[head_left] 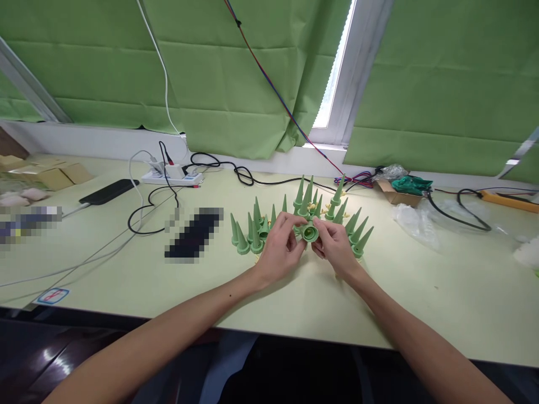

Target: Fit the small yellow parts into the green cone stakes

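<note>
Between my two hands is a green plastic cone-shaped spike (310,233), its round, open base turned toward me. My left hand (280,247) pinches it from the left with thumb and fingers. From the right, the fingers of my right hand (334,244) close on the same piece near its rim. Behind and beside my hands stand several similar green spikes (241,240), most with their points up. Small yellowish parts (346,207) show among them. My fingers partly hide the held piece and the spikes right behind it.
A power strip (172,177) with plugs and a black cable (252,180) lie along the back. Left are a dark flat device (108,191) and cardboard boxes (50,173). At right are an open carton (398,193), clear plastic bags (416,224) and an orange tool (509,201).
</note>
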`<state>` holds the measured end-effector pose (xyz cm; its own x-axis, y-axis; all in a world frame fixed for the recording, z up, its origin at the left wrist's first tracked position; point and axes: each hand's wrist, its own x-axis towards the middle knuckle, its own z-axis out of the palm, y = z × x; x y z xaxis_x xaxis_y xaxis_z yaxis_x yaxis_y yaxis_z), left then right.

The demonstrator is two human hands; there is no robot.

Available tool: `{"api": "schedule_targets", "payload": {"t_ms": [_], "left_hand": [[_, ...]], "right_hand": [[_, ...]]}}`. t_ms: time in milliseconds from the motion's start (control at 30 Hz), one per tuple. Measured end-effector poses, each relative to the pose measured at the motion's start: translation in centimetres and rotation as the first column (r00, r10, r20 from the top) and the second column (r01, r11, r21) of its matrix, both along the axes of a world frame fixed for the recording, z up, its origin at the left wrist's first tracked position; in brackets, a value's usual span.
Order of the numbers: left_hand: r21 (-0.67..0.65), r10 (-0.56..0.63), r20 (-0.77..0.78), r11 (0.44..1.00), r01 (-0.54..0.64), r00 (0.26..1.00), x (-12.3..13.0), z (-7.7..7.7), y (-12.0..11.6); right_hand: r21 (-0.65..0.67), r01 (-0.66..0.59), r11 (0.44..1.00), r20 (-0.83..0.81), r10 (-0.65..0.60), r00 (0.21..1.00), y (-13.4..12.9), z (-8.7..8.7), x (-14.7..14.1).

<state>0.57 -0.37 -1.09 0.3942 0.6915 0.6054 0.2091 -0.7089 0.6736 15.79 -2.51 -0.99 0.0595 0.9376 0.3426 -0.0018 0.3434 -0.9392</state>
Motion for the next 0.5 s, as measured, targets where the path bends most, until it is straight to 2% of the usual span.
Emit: {"api": "schedule_targets", "payload": {"t_ms": [133, 267, 367, 500], "left_hand": [[-0.163, 0.061, 0.057, 0.985, -0.051, 0.997, -0.03, 0.28, 0.04], [-0.387, 0.069, 0.133, 0.922, -0.012, 0.989, 0.04, 0.63, 0.36], [-0.526, 0.018, 0.198, 0.845, 0.091, 0.98, 0.18, 0.8, 0.62], [-0.655, -0.095, 0.299, 0.703, 0.276, 0.95, 0.31, 0.96, 0.68]], "right_hand": [[0.005, -0.003, 1.0, 0.039, 0.002, 0.999, -0.06, 0.09, 0.01], [0.007, -0.01, 1.0, 0.058, 0.01, 0.998, 0.01, -0.02, 0.04], [0.009, -0.019, 1.0, 0.061, 0.018, 0.998, 0.05, -0.05, 0.04], [0.016, -0.028, 0.999, 0.098, 0.026, 0.995, 0.03, 0.01, 0.09]]}}
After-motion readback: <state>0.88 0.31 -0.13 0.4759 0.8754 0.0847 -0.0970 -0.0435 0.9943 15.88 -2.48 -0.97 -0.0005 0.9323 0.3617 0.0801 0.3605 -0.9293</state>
